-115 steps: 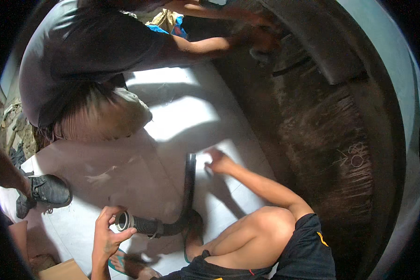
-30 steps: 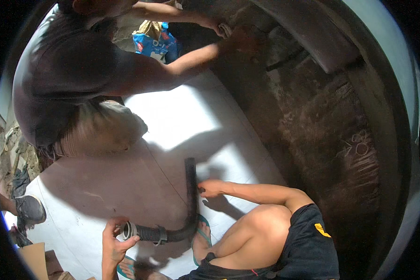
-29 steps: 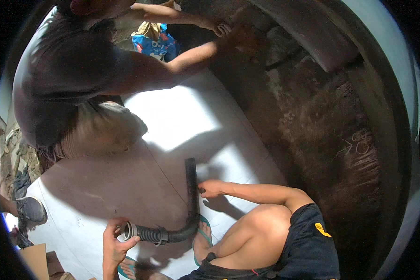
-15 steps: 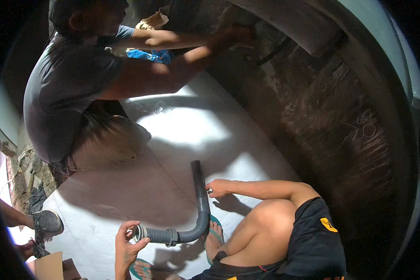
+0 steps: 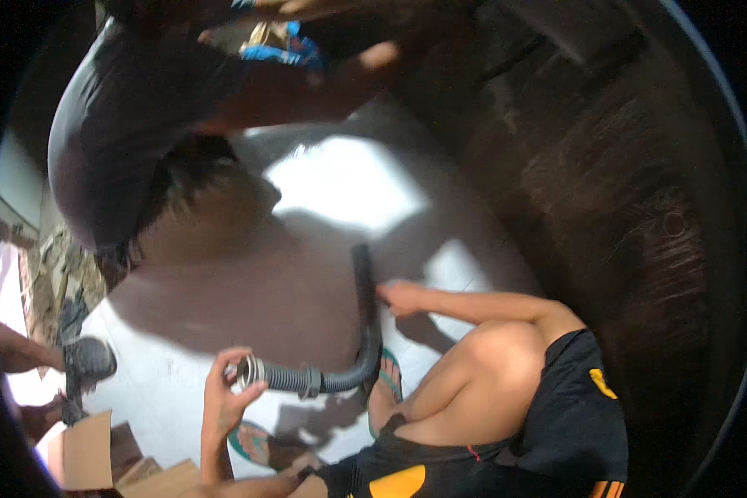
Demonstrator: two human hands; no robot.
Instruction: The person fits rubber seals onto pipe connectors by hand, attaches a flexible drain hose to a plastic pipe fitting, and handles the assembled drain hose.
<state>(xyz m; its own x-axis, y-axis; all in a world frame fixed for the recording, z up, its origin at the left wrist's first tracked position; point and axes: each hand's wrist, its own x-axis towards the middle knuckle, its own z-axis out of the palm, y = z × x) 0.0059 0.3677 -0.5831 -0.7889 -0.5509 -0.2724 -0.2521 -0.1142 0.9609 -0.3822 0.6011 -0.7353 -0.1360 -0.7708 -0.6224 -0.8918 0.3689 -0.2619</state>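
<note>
At the far left, a dark shoe [image 5: 91, 359] rests on the pale floor [image 5: 166, 407], with an open cardboard box [image 5: 87, 455] nearer the lower edge. Above and to the right, a co-worker [image 5: 133, 145] crouches with both arms stretched rightward, the hands lost in shadow; beyond the arms lies a blue bag [image 5: 299, 55]. The person's left hand [image 5: 227, 392] comes next: its forearm rises almost straight from the lower edge, and the fingers arch over the far side of a pale end collar [image 5: 250, 373] while the thumb presses its near side, opened only to the collar's width and holding it. From there the grey corrugated flexible pipe [image 5: 286, 379] runs rightward through a ring nut [image 5: 310, 383], bends beside the sandalled foot [image 5: 387, 388], and stretches away from the person to a dark far end. Just right of that far stretch is the right hand [image 5: 402, 298], its forearm lying nearly level above the bent knee [image 5: 510, 349], the fingertips aimed left at the pipe. Blur hides how far those fingers are bent, and whether they touch the pipe cannot be told. Black shorts [image 5: 568, 415] fill the lower right.
</note>
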